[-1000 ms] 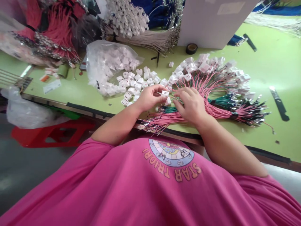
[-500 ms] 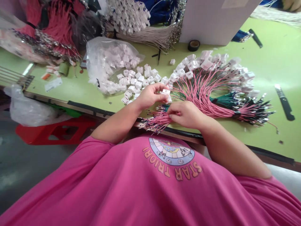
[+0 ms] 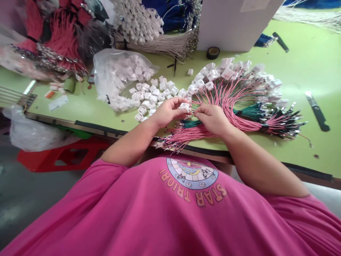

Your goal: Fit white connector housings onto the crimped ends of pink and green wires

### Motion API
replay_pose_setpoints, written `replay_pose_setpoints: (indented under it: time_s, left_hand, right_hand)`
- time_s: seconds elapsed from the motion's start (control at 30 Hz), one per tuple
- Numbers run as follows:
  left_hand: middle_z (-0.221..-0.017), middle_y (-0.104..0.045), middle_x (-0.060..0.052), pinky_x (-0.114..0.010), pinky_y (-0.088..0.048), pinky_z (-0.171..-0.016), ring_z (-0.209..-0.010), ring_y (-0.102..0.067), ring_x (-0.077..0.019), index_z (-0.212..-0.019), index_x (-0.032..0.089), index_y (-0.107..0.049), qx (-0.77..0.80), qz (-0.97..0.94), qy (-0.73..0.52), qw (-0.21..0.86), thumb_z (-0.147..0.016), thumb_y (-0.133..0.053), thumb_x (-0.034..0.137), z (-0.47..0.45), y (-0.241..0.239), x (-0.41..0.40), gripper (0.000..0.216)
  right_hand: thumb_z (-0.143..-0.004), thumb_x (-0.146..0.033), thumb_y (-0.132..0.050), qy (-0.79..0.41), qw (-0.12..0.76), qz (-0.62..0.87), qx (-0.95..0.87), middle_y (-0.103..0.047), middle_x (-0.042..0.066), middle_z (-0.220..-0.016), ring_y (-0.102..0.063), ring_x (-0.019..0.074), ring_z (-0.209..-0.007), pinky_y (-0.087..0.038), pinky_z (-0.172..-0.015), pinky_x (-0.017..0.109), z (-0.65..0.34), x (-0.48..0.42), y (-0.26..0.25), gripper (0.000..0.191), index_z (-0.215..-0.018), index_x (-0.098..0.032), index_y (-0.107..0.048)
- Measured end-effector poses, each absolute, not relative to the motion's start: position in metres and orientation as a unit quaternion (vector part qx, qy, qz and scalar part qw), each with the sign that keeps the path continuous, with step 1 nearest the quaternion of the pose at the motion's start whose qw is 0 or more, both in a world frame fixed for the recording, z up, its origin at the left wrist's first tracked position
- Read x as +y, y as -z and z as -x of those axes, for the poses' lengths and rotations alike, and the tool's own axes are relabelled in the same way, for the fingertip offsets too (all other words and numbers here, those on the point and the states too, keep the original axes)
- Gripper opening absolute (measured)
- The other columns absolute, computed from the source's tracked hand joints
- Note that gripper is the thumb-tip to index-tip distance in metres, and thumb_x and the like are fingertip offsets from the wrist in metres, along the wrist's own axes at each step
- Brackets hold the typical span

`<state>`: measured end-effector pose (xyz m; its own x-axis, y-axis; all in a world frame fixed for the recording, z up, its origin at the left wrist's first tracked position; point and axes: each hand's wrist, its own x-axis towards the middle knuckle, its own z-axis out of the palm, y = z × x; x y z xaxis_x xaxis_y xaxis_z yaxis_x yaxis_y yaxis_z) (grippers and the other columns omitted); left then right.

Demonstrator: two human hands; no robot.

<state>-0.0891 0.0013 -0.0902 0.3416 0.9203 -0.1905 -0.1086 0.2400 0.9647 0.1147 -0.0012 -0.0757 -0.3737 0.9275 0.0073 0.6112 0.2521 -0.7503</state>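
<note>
My left hand (image 3: 169,112) pinches a white plastic connector housing (image 3: 184,106) between thumb and fingers. Close to it on the right, my right hand (image 3: 211,118) is closed on the end of a thin wire, its tip at the housing's side; whether the tip is inside I cannot tell. Under and beside the right hand lies a bundle of pink wires (image 3: 183,137) with metal-tipped ends toward the table's front edge. Green wires (image 3: 190,123) lie just above them. Loose white housings (image 3: 153,94) are heaped left of my hands.
A clear plastic bag (image 3: 114,78) of housings lies at the left. Wires with housings attached (image 3: 229,71) fan out at the right. A tape roll (image 3: 213,53) sits before a pale box (image 3: 234,25). A black-handled knife (image 3: 317,111) lies far right. Red wire bundles (image 3: 64,42) are back left.
My right hand has risen from the pink bundle to the housing, now pinching a wire end. My left hand still holds the housing, nearly in place. The view has shifted slightly.
</note>
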Motion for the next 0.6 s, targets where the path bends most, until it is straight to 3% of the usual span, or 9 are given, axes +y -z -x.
replay_pose_setpoints:
  time_s: [0.27,0.6]
  left_hand:
    - [-0.109,-0.072,-0.006,-0.031,-0.059,-0.081,-0.087,-0.070,-0.0133,-0.091,0.016,-0.065,0.407,-0.520,-0.411,0.628,-0.058,-0.091,0.024,0.090,0.098,0.005,0.043]
    - [-0.104,-0.072,-0.006,-0.034,-0.057,-0.088,-0.095,-0.070,-0.0171,-0.088,0.017,-0.070,0.405,-0.574,-0.399,0.589,-0.054,-0.093,0.035,0.089,0.105,0.005,0.045]
  right_hand:
    - [-0.081,-0.021,-0.051,-0.331,0.167,0.528,-0.764,-0.061,0.002,-0.067,-0.052,0.0147,-0.066,-0.035,-0.065,0.028,-0.113,0.000,0.070,0.022,-0.068,-0.015,-0.068]
    - [-0.083,-0.022,-0.050,-0.326,0.150,0.523,-0.773,-0.054,0.000,-0.063,-0.044,0.0120,-0.060,-0.031,-0.061,0.028,-0.111,-0.003,0.069,0.022,-0.064,-0.016,-0.060]
